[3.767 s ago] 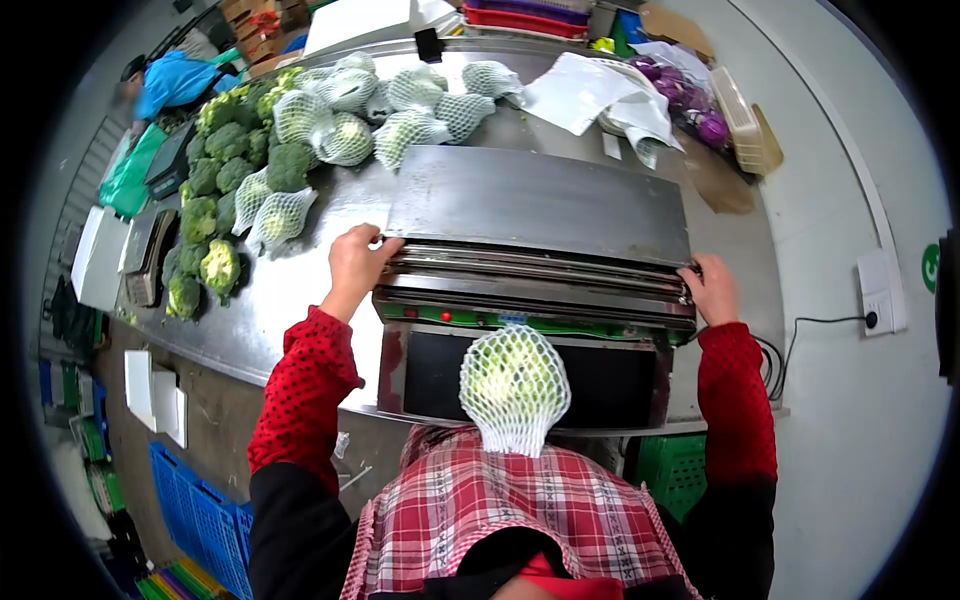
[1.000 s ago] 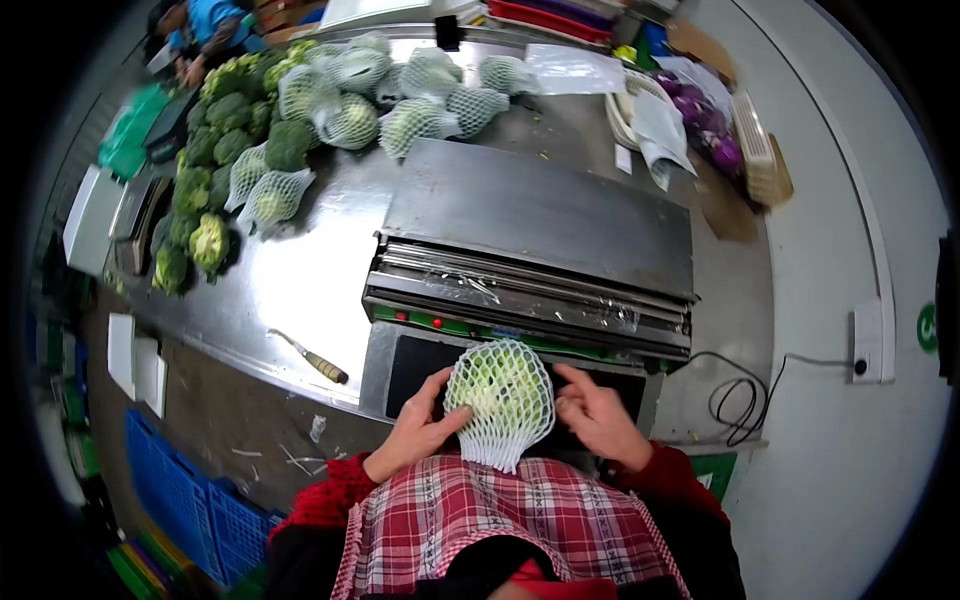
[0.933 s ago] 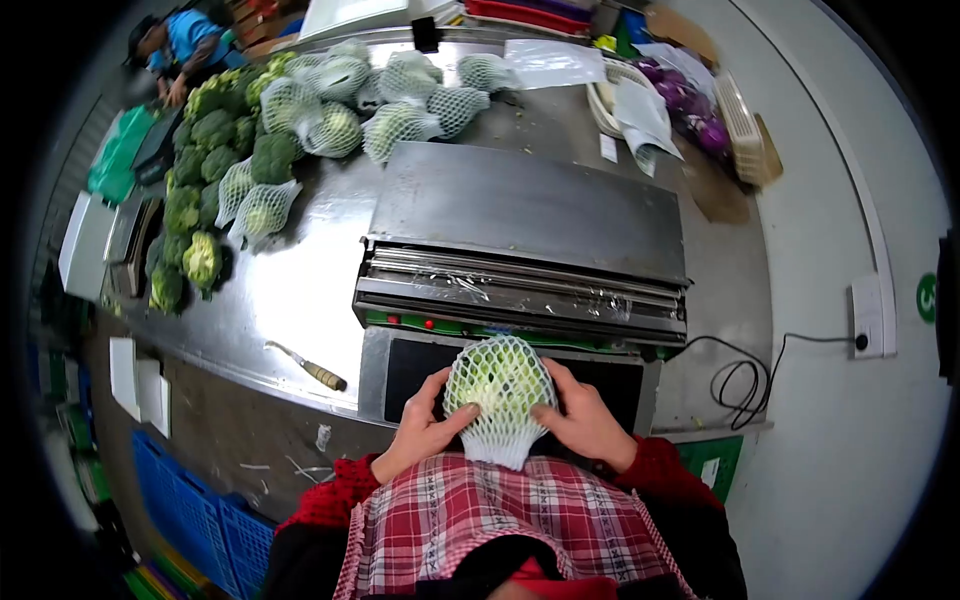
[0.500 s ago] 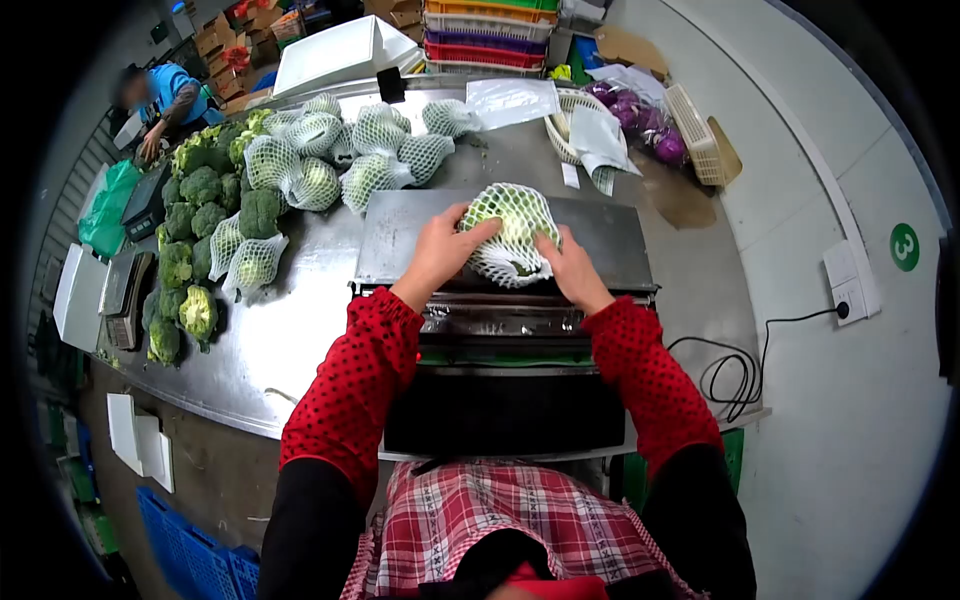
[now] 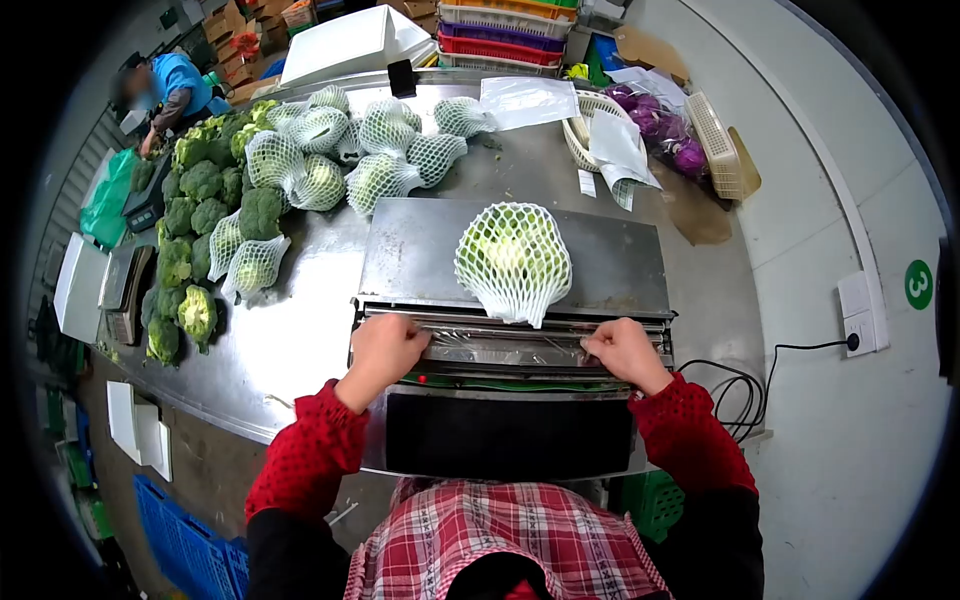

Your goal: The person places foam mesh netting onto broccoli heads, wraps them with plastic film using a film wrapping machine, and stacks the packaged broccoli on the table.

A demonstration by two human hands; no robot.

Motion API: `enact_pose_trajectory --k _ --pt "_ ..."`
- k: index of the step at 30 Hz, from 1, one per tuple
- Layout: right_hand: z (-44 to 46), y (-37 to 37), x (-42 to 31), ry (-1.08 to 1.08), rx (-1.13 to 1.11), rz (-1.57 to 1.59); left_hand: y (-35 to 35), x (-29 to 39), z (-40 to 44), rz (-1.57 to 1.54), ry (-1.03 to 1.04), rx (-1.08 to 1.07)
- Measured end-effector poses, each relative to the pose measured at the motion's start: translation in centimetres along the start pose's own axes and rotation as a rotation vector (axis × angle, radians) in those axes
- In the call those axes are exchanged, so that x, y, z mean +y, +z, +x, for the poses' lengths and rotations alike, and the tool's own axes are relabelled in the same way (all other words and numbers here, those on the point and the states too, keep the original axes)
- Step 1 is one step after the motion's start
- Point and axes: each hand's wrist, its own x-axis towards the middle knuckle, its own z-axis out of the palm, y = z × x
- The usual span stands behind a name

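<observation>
Both forearms are extended forward, roughly parallel and set well apart, with the palms turned down. The left hand (image 5: pixel 388 350) is curled, its thumb and index finger pinched together and pointed inward. The right hand (image 5: pixel 627 353) is held in a matching pinch, its fingertips (image 5: pixel 592 343) directed toward the left.

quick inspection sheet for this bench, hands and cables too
surface: metal table, a few green scraps towards the back
job's things: netted vegetable resting on the machine's flat metal top; clear film in front
clutter: loose broccoli and netted heads at left; purple vegetables at back right
hands: left hand and right hand pinching the film, well apart
cables: black cable, looped right of the machine, plugged into the wall socket
surroundings: co-worker in blue at far left; blue crate on the floor
</observation>
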Motion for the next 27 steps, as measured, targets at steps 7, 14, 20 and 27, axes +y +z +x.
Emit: enact_pose_trajectory --k 7,14,20,27 --pt "-8.6 -7.1 -5.3 0.141 -0.383 0.926 -9.7 1.2 -6.1 -1.391 -0.251 -0.353" --pt "14.3 -2.1 -7.0 -0.471 0.327 0.846 -2.8 -0.7 13.7 -1.020 0.099 0.242" --pt "11.0 0.0 -4.5 -0.360 0.042 0.762 0.4 -0.3 11.3 -0.976 0.279 -0.011" --pt "12.1 -0.5 -3.0 -0.806 0.218 0.044 -1.2 1.3 13.6 -0.195 0.868 0.204"
